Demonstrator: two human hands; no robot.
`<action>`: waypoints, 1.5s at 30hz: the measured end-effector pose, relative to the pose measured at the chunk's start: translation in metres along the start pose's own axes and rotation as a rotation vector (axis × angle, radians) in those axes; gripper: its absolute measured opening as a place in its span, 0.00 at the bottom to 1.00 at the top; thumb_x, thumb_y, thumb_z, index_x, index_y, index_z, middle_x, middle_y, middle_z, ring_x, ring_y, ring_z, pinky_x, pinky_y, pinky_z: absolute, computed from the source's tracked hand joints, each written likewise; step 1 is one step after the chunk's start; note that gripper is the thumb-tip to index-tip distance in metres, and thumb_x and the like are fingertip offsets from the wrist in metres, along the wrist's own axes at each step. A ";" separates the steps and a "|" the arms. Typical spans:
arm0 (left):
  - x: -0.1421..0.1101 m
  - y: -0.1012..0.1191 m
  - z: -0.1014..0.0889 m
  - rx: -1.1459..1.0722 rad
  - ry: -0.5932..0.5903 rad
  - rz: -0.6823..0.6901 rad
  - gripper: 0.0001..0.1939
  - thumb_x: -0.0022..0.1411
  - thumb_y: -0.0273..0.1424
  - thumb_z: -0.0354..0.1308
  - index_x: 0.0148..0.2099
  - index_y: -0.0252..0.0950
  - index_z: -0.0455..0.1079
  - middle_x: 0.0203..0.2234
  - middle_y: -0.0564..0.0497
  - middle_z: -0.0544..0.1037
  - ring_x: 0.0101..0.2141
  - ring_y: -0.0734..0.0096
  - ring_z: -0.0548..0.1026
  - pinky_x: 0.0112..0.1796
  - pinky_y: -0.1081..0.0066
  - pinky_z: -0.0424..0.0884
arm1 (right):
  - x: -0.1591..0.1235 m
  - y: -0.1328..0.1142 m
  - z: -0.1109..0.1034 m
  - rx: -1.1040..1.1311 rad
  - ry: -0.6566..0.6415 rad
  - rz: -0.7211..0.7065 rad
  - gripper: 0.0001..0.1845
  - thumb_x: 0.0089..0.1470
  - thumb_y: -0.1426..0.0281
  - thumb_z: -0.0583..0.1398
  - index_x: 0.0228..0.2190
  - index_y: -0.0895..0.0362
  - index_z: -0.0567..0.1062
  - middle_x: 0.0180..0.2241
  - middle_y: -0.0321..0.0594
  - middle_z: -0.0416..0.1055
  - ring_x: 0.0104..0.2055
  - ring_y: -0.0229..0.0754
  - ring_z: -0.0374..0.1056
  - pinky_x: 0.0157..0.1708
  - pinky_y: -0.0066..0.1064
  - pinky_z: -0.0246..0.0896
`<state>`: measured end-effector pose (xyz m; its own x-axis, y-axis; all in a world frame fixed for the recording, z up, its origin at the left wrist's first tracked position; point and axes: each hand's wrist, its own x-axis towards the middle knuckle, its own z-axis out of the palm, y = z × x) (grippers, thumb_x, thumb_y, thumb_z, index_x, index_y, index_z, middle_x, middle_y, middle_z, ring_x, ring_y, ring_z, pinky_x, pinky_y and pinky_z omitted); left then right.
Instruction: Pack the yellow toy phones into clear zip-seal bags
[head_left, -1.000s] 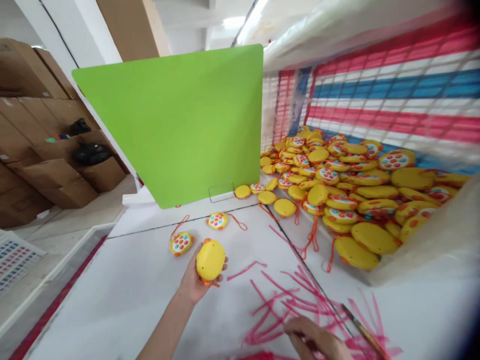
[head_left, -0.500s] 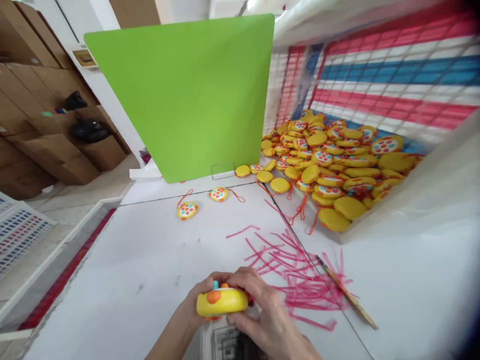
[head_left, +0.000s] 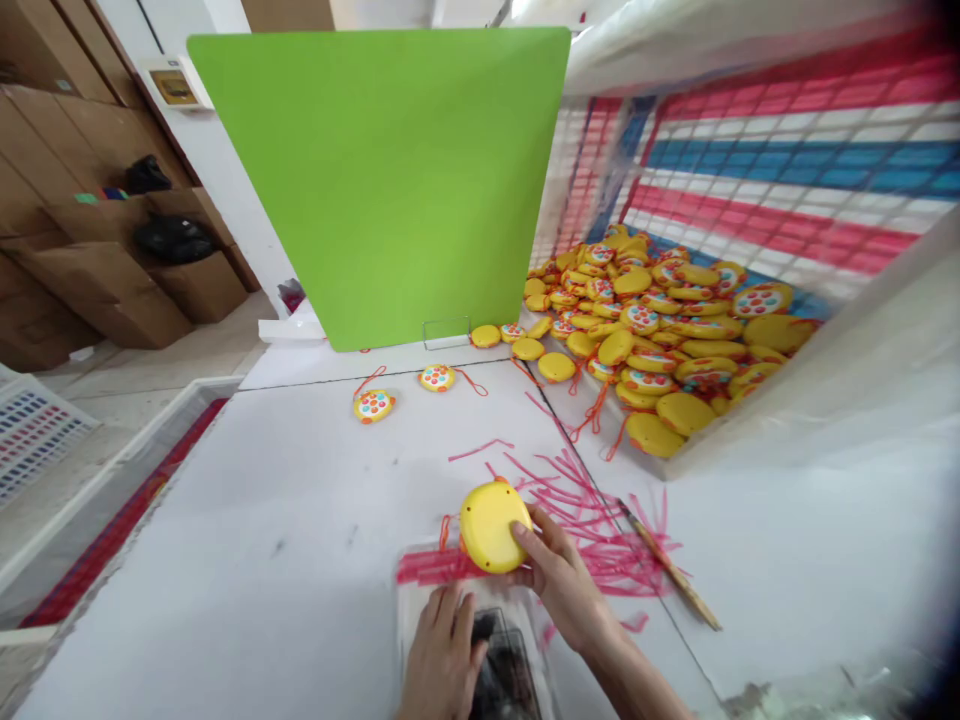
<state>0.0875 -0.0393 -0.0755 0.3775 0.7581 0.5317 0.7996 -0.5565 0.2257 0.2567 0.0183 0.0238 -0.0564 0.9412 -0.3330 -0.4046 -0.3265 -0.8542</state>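
Observation:
My right hand (head_left: 559,575) grips a round yellow toy (head_left: 491,525) by its edge, plain back facing up, just above the top of a clear plastic bag (head_left: 487,650) with a dark card inside and a pink strip along its top. My left hand (head_left: 446,660) lies flat on that bag, fingers stretched out, pressing it to the white table (head_left: 247,560). An orange string hangs from the toy at its left side.
Two more toys (head_left: 373,405) (head_left: 436,377) lie face up farther back. A heap of yellow toys (head_left: 660,320) fills a striped woven sack at right. Pink strips (head_left: 592,520) and a thin stick (head_left: 667,570) lie beside my right hand. A green board (head_left: 382,180) stands behind.
The toy went from my left hand alone to both hands near me, then into my right hand. My left hand dropped flat onto the plastic bag.

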 end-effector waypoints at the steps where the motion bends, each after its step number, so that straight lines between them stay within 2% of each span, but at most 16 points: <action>1: -0.001 0.003 0.007 0.050 -0.016 0.005 0.15 0.63 0.29 0.46 0.49 0.32 0.67 0.42 0.40 0.75 0.41 0.57 0.73 0.37 0.62 0.73 | -0.001 0.004 -0.001 0.011 -0.002 0.005 0.27 0.45 0.57 0.64 0.45 0.55 0.68 0.38 0.42 0.72 0.34 0.42 0.71 0.24 0.26 0.66; 5: 0.004 0.007 0.014 0.038 -0.130 -0.029 0.13 0.60 0.20 0.43 0.39 0.33 0.68 0.32 0.45 0.75 0.34 0.61 0.74 0.36 0.62 0.74 | -0.005 0.013 -0.007 -0.034 -0.021 0.001 0.26 0.44 0.59 0.65 0.44 0.57 0.69 0.40 0.43 0.72 0.37 0.44 0.70 0.27 0.28 0.67; 7: 0.008 0.007 0.011 0.031 -0.145 -0.040 0.11 0.59 0.20 0.44 0.34 0.34 0.67 0.34 0.44 0.74 0.37 0.60 0.74 0.39 0.60 0.73 | -0.007 0.015 -0.011 -0.076 -0.011 -0.013 0.26 0.44 0.58 0.65 0.43 0.57 0.70 0.39 0.42 0.71 0.37 0.44 0.69 0.27 0.28 0.66; 10: 0.011 0.008 0.006 0.077 -0.088 -0.031 0.11 0.61 0.21 0.44 0.38 0.31 0.67 0.42 0.40 0.72 0.45 0.56 0.71 0.43 0.57 0.71 | -0.008 0.020 -0.017 -0.177 0.006 -0.023 0.25 0.45 0.57 0.64 0.42 0.57 0.69 0.37 0.40 0.70 0.36 0.43 0.68 0.27 0.29 0.67; 14: 0.015 0.011 0.003 0.091 -0.074 -0.023 0.15 0.63 0.21 0.42 0.49 0.30 0.65 0.39 0.42 0.73 0.41 0.61 0.71 0.42 0.61 0.71 | -0.009 0.026 -0.027 -0.347 0.003 0.013 0.27 0.47 0.55 0.61 0.44 0.57 0.66 0.38 0.41 0.67 0.36 0.42 0.67 0.30 0.32 0.68; 18: 0.019 0.015 -0.001 0.006 -0.149 -0.119 0.12 0.62 0.21 0.44 0.39 0.34 0.68 0.31 0.47 0.72 0.33 0.63 0.70 0.35 0.61 0.70 | -0.011 0.028 -0.037 -0.476 -0.026 0.007 0.29 0.49 0.53 0.58 0.47 0.58 0.63 0.38 0.41 0.67 0.34 0.41 0.67 0.31 0.33 0.69; 21: 0.017 0.015 -0.006 -0.081 -0.174 -0.198 0.07 0.60 0.23 0.49 0.34 0.35 0.67 0.31 0.47 0.72 0.34 0.61 0.69 0.35 0.60 0.69 | -0.016 0.025 -0.046 -0.582 -0.059 0.017 0.28 0.51 0.53 0.56 0.47 0.58 0.62 0.35 0.39 0.67 0.29 0.39 0.67 0.30 0.33 0.68; 23: 0.012 0.013 -0.008 -0.194 -0.175 -0.304 0.04 0.59 0.25 0.51 0.37 0.35 0.67 0.32 0.47 0.72 0.34 0.62 0.70 0.36 0.61 0.70 | -0.021 0.022 -0.053 -0.649 -0.061 0.033 0.28 0.52 0.52 0.55 0.48 0.58 0.62 0.33 0.37 0.68 0.26 0.38 0.67 0.30 0.33 0.67; 27: 0.003 0.007 -0.010 -0.378 -0.143 -0.482 0.16 0.61 0.26 0.49 0.52 0.34 0.62 0.37 0.45 0.73 0.37 0.64 0.71 0.38 0.64 0.71 | -0.034 0.017 -0.067 -0.723 -0.130 0.073 0.28 0.52 0.54 0.56 0.50 0.57 0.63 0.30 0.36 0.69 0.26 0.38 0.68 0.31 0.34 0.67; 29: 0.004 0.006 -0.010 -0.383 -0.135 -0.422 0.15 0.63 0.25 0.46 0.51 0.35 0.64 0.38 0.45 0.74 0.39 0.64 0.71 0.39 0.64 0.71 | -0.040 0.015 -0.068 -0.696 -0.188 0.106 0.29 0.50 0.54 0.58 0.50 0.57 0.65 0.31 0.37 0.70 0.26 0.38 0.68 0.30 0.33 0.67; 31: 0.007 0.007 -0.010 -0.336 -0.127 -0.307 0.13 0.64 0.25 0.43 0.43 0.35 0.69 0.35 0.45 0.74 0.37 0.64 0.71 0.37 0.64 0.71 | -0.044 0.014 -0.060 -0.573 -0.200 0.142 0.29 0.49 0.55 0.59 0.49 0.57 0.66 0.33 0.39 0.70 0.29 0.40 0.68 0.29 0.32 0.67; 33: 0.011 0.008 -0.009 -0.272 -0.112 -0.211 0.15 0.64 0.25 0.42 0.37 0.35 0.70 0.32 0.45 0.75 0.34 0.64 0.71 0.34 0.65 0.70 | -0.044 0.014 -0.045 -0.379 -0.161 0.157 0.29 0.49 0.55 0.60 0.50 0.55 0.66 0.38 0.41 0.70 0.34 0.42 0.69 0.29 0.31 0.68; 36: 0.015 0.010 -0.008 -0.207 -0.102 -0.143 0.15 0.64 0.24 0.42 0.39 0.34 0.70 0.32 0.45 0.75 0.34 0.62 0.72 0.35 0.63 0.70 | -0.037 0.014 -0.018 -0.249 -0.129 0.125 0.30 0.51 0.55 0.58 0.53 0.53 0.62 0.43 0.42 0.68 0.35 0.41 0.68 0.28 0.31 0.68; 39: 0.016 0.014 -0.012 -0.161 -0.102 -0.099 0.14 0.64 0.23 0.43 0.42 0.35 0.70 0.34 0.45 0.76 0.36 0.61 0.72 0.38 0.61 0.69 | -0.028 0.018 -0.002 -0.524 -0.183 -0.025 0.30 0.55 0.56 0.55 0.56 0.52 0.59 0.37 0.40 0.71 0.29 0.39 0.68 0.28 0.32 0.68; 42: 0.018 0.016 -0.028 -0.134 -0.079 -0.073 0.12 0.64 0.23 0.45 0.35 0.35 0.70 0.28 0.48 0.75 0.31 0.64 0.72 0.37 0.62 0.68 | -0.025 0.022 -0.004 -0.853 -0.283 -0.228 0.25 0.57 0.60 0.52 0.55 0.52 0.62 0.39 0.42 0.73 0.37 0.43 0.70 0.40 0.35 0.66; 45: 0.018 0.013 -0.052 -0.217 -0.026 -0.086 0.10 0.63 0.25 0.49 0.32 0.36 0.69 0.26 0.50 0.74 0.30 0.67 0.71 0.36 0.65 0.67 | -0.026 0.024 -0.014 -1.015 -0.307 -0.274 0.24 0.58 0.62 0.51 0.56 0.51 0.63 0.44 0.43 0.73 0.42 0.45 0.70 0.44 0.36 0.64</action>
<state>0.0802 -0.0504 -0.0212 0.3269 0.8127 0.4823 0.7112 -0.5477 0.4407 0.2611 -0.0157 0.0062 -0.3616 0.9282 -0.0880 0.4940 0.1107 -0.8624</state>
